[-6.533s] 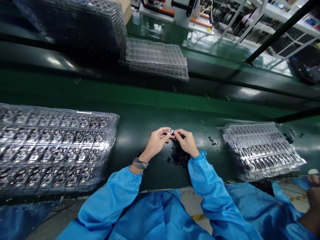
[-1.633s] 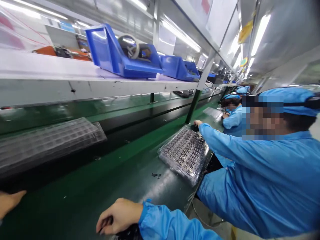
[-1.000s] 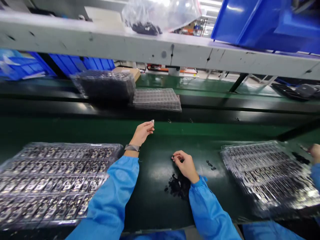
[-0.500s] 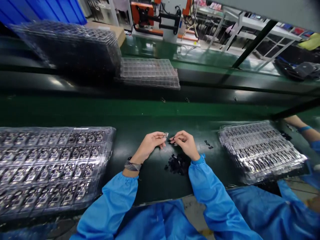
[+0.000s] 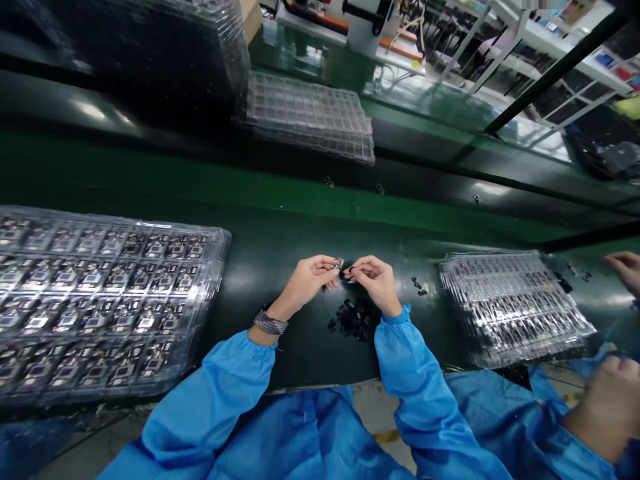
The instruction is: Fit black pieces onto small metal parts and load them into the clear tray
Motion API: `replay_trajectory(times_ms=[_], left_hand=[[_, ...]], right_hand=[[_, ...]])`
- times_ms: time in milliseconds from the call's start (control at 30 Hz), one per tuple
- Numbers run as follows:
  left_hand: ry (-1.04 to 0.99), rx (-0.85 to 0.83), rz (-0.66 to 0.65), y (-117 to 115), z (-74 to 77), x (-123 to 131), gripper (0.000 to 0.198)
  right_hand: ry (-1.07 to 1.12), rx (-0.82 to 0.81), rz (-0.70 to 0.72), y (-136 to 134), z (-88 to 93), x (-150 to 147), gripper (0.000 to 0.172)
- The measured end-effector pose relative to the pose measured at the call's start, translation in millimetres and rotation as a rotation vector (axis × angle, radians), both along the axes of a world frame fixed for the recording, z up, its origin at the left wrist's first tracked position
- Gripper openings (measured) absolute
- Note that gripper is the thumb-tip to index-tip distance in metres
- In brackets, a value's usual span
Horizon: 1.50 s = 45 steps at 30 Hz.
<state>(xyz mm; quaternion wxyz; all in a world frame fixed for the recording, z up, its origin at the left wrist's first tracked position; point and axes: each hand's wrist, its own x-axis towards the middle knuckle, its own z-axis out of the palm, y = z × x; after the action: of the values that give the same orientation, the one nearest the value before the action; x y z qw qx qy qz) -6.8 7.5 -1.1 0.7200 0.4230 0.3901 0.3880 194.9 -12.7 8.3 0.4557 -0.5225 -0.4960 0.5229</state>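
Between the thumb and fingers of my left hand (image 5: 314, 275) is a small circuit board (image 5: 340, 263), held up over the dark green bench. My right hand (image 5: 373, 277) pinches a small black part (image 5: 347, 272) close beside the board; whether the two touch I cannot tell. Below my hands lies a loose pile of small black parts (image 5: 355, 320). A couple of dark pieces (image 5: 419, 287) lie to the right of my right hand.
Left, a clear plastic tray (image 5: 225, 240) holds rows of circuit boards. Right, stacked clear trays (image 5: 450, 267) hold small parts. Empty-looking clear trays (image 5: 310, 110) sit on the ledge behind. A few small pieces (image 5: 380, 189) lie on the belt. A co-worker's hand (image 5: 625, 270) shows at right.
My hands have drawn closer together, bringing the black part nearer the board. The view has tilted down and turned slightly. The co-worker's hands at right have shifted.
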Motion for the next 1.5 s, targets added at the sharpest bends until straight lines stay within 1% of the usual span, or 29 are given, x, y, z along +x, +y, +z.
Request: replay_trajectory(times_ms=[233,433,700,767,867,1000,1167,1333,1500], left_hand=[[-0.008,-0.002,0.002,-2,1.2,5,0.04],[0.002,-0.008,0.025,-3,1.4,6,0.039],[0.011,-0.022,0.016,-4,-0.1,7,0.039],[0.016,-0.019,0.016,-4,-0.1,7,0.039],[0.027,-0.005,0.021,-5,-0.3,8,0.038],[0.055,0.015,0.025,-6,-2.8,9,0.035],[0.057,0.014,0.01,-6,-5.3,10,0.035],[0.064,0.009,0.014,-7,-4.8,11,0.037],[0.101,0.004,0.024,-8,-9.4,13,0.035]], right_hand=[[-0.08,0.062,-0.023,0,-1.9,-3,0.024],[-0.052,0.029,-0.005,-2,-4.8,-2,0.022],[-0.039,0.016,-0.04,1,-6.9,-1,0.032],[-0.084,0.026,-0.042,1,-7.9,-2,0.03],[-0.201,0.059,-0.031,-1,-8.8,-4,0.022],[-0.346,0.162,-0.047,-2,-7.4,-6,0.012],[-0.461,0.293,-0.008,-2,-3.5,-8,0.011],[-0.493,0.292,-0.014,-3,-3.8,-9,0.009],[-0.473,0.261,-0.047,-3,-4.8,-10,0.008]])
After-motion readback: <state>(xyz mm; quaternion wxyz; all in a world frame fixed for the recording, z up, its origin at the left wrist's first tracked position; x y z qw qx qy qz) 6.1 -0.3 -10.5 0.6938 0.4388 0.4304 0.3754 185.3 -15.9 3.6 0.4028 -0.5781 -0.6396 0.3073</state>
